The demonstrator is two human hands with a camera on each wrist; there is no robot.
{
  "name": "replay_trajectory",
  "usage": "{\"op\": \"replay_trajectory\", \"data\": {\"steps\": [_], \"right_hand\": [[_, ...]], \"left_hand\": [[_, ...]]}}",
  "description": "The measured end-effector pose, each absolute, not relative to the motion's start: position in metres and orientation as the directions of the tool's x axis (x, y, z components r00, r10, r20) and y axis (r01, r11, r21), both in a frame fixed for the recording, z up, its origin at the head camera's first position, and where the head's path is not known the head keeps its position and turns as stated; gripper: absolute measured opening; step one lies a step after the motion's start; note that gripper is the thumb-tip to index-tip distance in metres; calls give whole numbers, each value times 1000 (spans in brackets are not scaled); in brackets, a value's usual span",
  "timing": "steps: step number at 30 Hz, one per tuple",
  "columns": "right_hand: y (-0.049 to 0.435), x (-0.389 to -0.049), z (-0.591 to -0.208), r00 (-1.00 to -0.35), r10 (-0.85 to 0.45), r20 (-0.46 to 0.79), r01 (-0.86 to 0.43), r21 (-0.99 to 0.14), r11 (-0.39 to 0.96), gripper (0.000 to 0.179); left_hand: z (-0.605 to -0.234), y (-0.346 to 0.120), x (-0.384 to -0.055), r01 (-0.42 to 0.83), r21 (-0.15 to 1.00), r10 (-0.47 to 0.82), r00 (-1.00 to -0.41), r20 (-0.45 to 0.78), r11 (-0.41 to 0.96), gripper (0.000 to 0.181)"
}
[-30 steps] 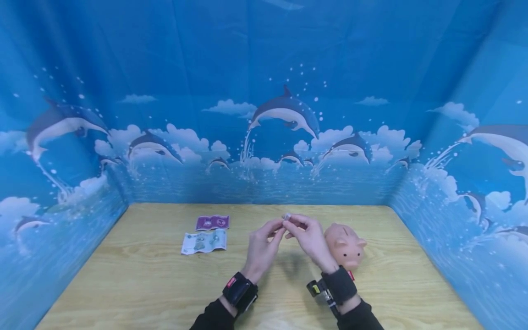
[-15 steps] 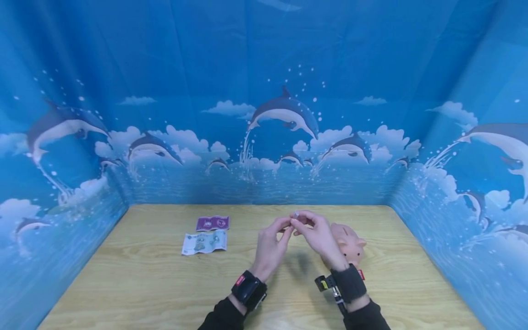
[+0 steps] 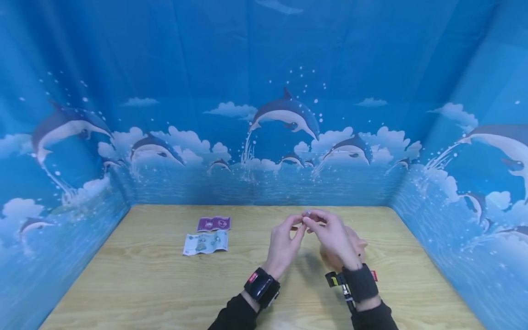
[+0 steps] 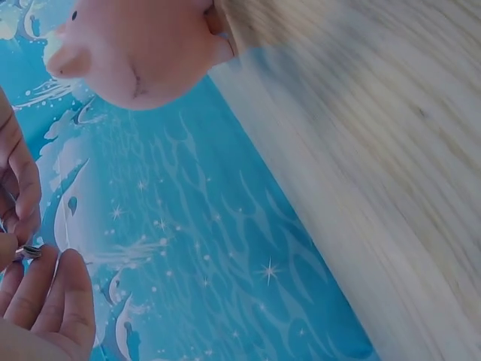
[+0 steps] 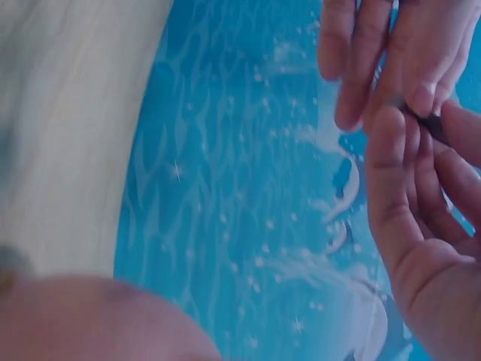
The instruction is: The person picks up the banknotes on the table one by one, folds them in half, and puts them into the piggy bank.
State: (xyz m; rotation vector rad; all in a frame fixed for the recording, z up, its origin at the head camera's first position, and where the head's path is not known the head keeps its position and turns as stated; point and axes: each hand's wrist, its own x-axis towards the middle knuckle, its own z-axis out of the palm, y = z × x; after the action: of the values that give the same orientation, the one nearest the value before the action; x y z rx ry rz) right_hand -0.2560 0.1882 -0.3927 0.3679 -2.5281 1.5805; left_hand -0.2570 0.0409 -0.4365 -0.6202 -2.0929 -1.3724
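Note:
Both hands are raised above the wooden table [image 3: 144, 279] and meet at the fingertips around a small silvery coin [image 3: 307, 213]. My left hand [image 3: 298, 229] pinches it from the left, my right hand [image 3: 315, 222] from the right. In the left wrist view the coin [image 4: 31, 251] sits just above my left fingertips [image 4: 46, 280]. The right wrist view shows the coin [image 5: 430, 122] as a dark edge between my right thumb and fingers. A pink piggy bank [image 3: 358, 242] stands on the table right behind my right hand, mostly hidden by it.
Two creased banknotes lie on the table to the left: a purple one [image 3: 213, 223] and a pale green one [image 3: 205, 242] in front of it. Blue dolphin-print cloth walls [image 3: 264, 137] close off the table at the back and both sides.
Both hands have drifted to the right together, still pinching the coin. My right hand now covers more of the piggy bank.

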Motion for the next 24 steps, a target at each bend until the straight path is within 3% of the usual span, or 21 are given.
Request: {"op": "replay_trajectory", "data": {"steps": [12,24], "right_hand": [[215,-256,-385,-958,-144,246,-280,-711,645,26],[255,-255,-381,-970,-101,222,-230,-697,679,32]], "left_hand": [[-435,59,-255,510,772,156,-858,490,380,34],[-448,72,-258,426,756,291,-903,318,497,56]]}}
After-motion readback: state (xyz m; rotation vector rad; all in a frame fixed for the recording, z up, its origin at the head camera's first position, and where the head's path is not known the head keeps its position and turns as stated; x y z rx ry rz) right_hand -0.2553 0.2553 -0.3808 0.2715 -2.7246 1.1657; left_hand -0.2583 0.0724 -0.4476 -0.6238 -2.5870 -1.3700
